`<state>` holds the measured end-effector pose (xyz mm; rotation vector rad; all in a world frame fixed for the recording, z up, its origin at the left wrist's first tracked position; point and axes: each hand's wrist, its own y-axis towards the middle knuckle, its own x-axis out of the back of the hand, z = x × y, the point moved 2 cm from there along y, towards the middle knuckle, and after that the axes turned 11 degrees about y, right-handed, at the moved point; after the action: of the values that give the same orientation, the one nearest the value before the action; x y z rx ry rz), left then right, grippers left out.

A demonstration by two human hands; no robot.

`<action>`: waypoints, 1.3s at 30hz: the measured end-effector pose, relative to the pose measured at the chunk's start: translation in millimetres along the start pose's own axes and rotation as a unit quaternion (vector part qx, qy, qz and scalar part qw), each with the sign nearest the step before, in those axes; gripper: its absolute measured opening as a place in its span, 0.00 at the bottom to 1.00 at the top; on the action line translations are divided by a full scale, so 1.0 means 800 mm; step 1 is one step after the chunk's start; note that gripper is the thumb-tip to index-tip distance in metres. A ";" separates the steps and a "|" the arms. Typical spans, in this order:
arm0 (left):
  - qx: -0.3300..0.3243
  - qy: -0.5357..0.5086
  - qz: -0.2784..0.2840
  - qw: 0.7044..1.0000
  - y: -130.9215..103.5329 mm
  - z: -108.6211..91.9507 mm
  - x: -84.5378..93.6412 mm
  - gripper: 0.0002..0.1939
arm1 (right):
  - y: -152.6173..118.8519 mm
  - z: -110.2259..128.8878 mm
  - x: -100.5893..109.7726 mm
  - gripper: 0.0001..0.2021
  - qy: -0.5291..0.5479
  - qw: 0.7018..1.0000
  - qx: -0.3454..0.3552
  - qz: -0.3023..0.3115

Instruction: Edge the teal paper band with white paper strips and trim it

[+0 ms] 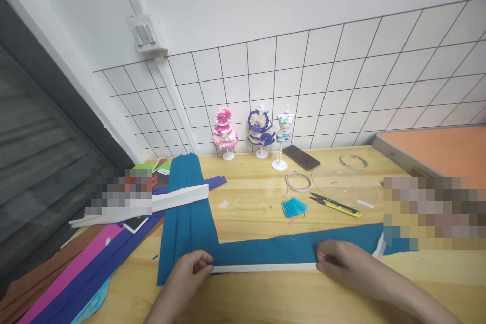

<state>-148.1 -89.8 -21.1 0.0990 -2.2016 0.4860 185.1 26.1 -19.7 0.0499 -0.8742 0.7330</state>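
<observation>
A long teal strip (pixel 273 249) lies across the wooden table, joined or overlapped at its left by an upright folded teal piece (pixel 188 223). Along the strip's near edge runs a narrow white band (pixel 266 267). My left hand (pixel 193 268) pinches the band's left end at the teal edge, fingers closed. Farther right, my right hand (pixel 336 260) pinches the same edge, its thumb on the band. The white band shows straight between both hands. Past my right hand, a white piece (pixel 379 245) curls over the teal strip.
Yellow-handled snips (pixel 337 205), a pleated light-blue piece (pixel 294 207), wire rings (pixel 298 181) and a phone (pixel 301 157) lie beyond the strip. Three small decorated stands (pixel 261 134) stand by the wall. Colored fabric strips (pixel 102 258) lie at left, an orange-topped box (pixel 436 154) at right.
</observation>
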 end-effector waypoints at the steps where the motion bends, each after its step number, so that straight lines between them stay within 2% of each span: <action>1: 0.008 0.007 -0.004 1.000 0.000 0.001 0.000 0.12 | 0.000 -0.001 -0.001 0.08 0.001 1.000 -0.001 -0.001; 7: 0.043 0.041 -0.001 0.998 -0.007 0.002 0.000 0.08 | 0.002 -0.003 -0.002 0.08 0.007 1.000 -0.008 0.004; 15: 0.036 0.027 -0.009 0.999 -0.005 0.008 -0.002 0.09 | 0.000 0.002 0.001 0.08 0.011 1.000 -0.012 0.008; 20: 0.050 0.059 -0.017 0.997 -0.004 0.009 -0.005 0.08 | 0.000 0.000 0.001 0.08 0.007 1.000 -0.015 0.010; 24: 0.053 0.080 -0.030 0.995 -0.008 0.007 -0.006 0.10 | 0.001 0.001 0.001 0.08 0.009 1.000 -0.005 0.007; 30: 0.053 0.060 -0.038 0.996 -0.010 0.011 -0.008 0.12 | -0.001 0.001 0.003 0.08 0.019 1.000 -0.002 0.009; 39: 0.045 0.025 -0.017 0.999 -0.008 0.023 -0.010 0.18 | -0.003 -0.006 0.004 0.08 0.032 0.999 0.003 0.013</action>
<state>-154.6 -103.3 -35.6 0.1698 -2.1258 0.5620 191.0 27.6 -20.2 0.0195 -0.8134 0.7580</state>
